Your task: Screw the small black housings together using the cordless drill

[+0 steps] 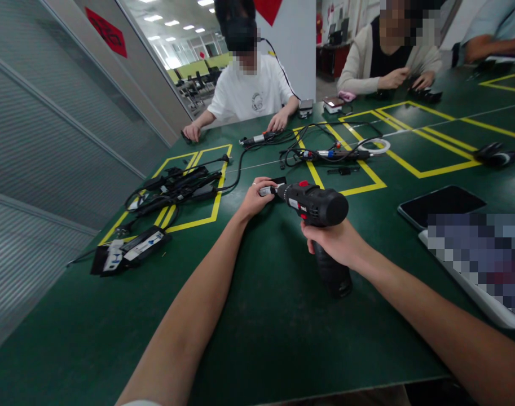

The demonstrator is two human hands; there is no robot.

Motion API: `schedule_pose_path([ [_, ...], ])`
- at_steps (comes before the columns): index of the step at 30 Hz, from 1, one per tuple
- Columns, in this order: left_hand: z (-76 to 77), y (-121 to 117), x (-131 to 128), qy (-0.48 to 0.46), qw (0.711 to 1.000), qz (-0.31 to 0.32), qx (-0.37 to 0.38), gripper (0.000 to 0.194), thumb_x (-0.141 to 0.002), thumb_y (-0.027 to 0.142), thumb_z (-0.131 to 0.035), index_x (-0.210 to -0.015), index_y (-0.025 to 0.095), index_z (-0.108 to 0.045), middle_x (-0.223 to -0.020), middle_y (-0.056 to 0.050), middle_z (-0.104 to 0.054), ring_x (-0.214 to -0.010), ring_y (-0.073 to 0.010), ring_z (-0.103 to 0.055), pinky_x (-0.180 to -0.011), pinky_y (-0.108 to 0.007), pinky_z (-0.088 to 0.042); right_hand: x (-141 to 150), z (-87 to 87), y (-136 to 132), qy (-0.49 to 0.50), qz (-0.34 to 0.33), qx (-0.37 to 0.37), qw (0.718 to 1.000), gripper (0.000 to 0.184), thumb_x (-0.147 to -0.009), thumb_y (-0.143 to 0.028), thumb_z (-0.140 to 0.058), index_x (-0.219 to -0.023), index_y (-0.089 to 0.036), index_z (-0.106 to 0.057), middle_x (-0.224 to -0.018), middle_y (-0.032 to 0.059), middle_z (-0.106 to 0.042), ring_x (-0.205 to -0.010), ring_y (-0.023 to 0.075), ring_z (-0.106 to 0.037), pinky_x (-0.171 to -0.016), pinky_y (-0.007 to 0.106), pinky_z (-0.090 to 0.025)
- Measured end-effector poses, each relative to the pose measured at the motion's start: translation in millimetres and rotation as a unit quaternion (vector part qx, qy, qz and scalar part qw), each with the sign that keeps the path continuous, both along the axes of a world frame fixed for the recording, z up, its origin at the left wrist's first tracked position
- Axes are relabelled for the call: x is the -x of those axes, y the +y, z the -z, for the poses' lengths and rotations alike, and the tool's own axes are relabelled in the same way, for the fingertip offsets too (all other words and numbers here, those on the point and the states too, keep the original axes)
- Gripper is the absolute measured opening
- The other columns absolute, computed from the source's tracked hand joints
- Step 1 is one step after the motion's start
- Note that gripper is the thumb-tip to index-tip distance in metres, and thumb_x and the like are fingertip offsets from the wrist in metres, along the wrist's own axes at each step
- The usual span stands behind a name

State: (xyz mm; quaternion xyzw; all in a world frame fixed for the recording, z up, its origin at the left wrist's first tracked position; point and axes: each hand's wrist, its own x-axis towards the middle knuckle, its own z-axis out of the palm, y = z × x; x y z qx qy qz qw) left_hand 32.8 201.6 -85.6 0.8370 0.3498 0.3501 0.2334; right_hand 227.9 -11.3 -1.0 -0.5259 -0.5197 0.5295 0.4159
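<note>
My right hand (331, 239) is wrapped round the grip of a black cordless drill (318, 204) with red buttons. Its chuck points away to the left, and the grip hangs down over the green table. At the drill's front end, my left hand (256, 198) is closed on a small black piece with a white label (266, 191). Chuck and piece meet or nearly meet in this view; whether they touch, and what the bit is doing, I cannot tell. Part of the piece is hidden by my fingers.
Left on the green table (257, 338) lie bundled black cables (176, 189) and an opened black casing (130, 251). Beyond are an electric screwdriver (333, 154) with cords and a white ring (375, 147). A phone (441, 204) lies right. Several people sit opposite.
</note>
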Motion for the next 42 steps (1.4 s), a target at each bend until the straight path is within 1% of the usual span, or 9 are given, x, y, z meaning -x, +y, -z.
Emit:
schedule_pose_path([
  [7,1.0,2.1,-0.5,0.004,1.000,0.000,-0.004,0.032,-0.071,0.016,-0.059,-0.102,0.021,-0.065,-0.118,-0.006,-0.052,-0.119,-0.0210,-0.047,-0.107,-0.037,-0.034,0.6,2.5,0.9,0.003,0.006,-0.003,1.000,0.002,-0.071,-0.018,-0.057,-0.074,-0.018,-0.057,-0.057,-0.0002,-0.058,-0.047,0.0134,-0.056,-0.048,0.027,-0.042],
  [12,2.3,4.0,-0.1,-0.003,1.000,0.005,-0.005,0.032,-0.070,0.016,-0.059,-0.101,0.020,-0.065,-0.118,-0.006,-0.053,-0.118,-0.0202,-0.048,-0.107,-0.036,-0.035,1.2,-0.2,0.5,-0.010,0.007,0.008,1.000,0.001,-0.071,-0.018,-0.056,-0.071,-0.017,-0.056,-0.051,-0.0010,-0.056,-0.047,0.0136,-0.056,-0.049,0.027,-0.042],
  [19,2.2,3.9,0.1,-0.004,1.000,0.005,-0.004,0.033,-0.070,0.016,-0.058,-0.101,0.021,-0.065,-0.118,-0.006,-0.053,-0.119,-0.0208,-0.048,-0.107,-0.037,-0.034,0.2,1.2,0.2,0.004,0.003,-0.002,1.000,0.004,-0.072,-0.020,-0.057,-0.075,-0.017,-0.057,-0.055,-0.0007,-0.057,-0.047,0.0137,-0.056,-0.049,0.028,-0.042],
  [23,2.1,3.9,-0.1,-0.005,1.000,0.004,-0.002,0.032,-0.070,0.016,-0.059,-0.101,0.021,-0.065,-0.118,-0.006,-0.053,-0.119,-0.0209,-0.048,-0.107,-0.037,-0.035,-0.1,4.0,0.5,-0.002,-0.001,-0.002,1.000,0.003,-0.073,-0.020,-0.057,-0.075,-0.018,-0.058,-0.054,-0.0003,-0.057,-0.048,0.0143,-0.057,-0.050,0.028,-0.043],
  [29,1.3,2.3,-0.1,0.002,1.000,-0.003,-0.001,0.032,-0.070,0.016,-0.058,-0.101,0.021,-0.065,-0.118,-0.006,-0.053,-0.119,-0.0209,-0.048,-0.107,-0.038,-0.035,0.0,3.9,0.6,-0.011,-0.001,-0.005,1.000,0.005,-0.074,-0.020,-0.057,-0.075,-0.017,-0.060,-0.053,0.0006,-0.058,-0.048,0.0147,-0.057,-0.050,0.028,-0.043],
  [34,1.3,3.3,0.4,-0.005,1.000,0.005,0.000,0.033,-0.071,0.016,-0.058,-0.102,0.021,-0.065,-0.118,-0.006,-0.053,-0.118,-0.0202,-0.048,-0.107,-0.037,-0.034,-0.2,5.3,1.1,0.005,-0.002,-0.010,1.000,0.003,-0.073,-0.020,-0.057,-0.075,-0.017,-0.059,-0.055,0.0001,-0.057,-0.048,0.0144,-0.057,-0.050,0.028,-0.042],
  [39,1.7,3.3,-1.1,-0.011,1.000,-0.008,0.013,0.027,-0.075,0.021,-0.057,-0.100,0.021,-0.066,-0.118,-0.006,-0.053,-0.119,-0.0204,-0.048,-0.107,-0.038,-0.035,0.5,5.5,1.8,0.017,0.005,-0.008,1.000,0.004,-0.071,-0.018,-0.058,-0.074,-0.018,-0.057,-0.056,-0.0010,-0.057,-0.046,0.0133,-0.056,-0.049,0.027,-0.042],
  [42,1.9,2.9,-1.9,-0.012,1.000,-0.008,0.013,0.025,-0.077,0.023,-0.056,-0.100,0.021,-0.066,-0.117,-0.005,-0.054,-0.119,-0.0200,-0.047,-0.108,-0.038,-0.034,0.8,3.2,1.6,0.007,0.006,-0.001,1.000,0.002,-0.071,-0.018,-0.057,-0.073,-0.018,-0.057,-0.052,-0.0013,-0.056,-0.046,0.0137,-0.056,-0.049,0.027,-0.042],
])
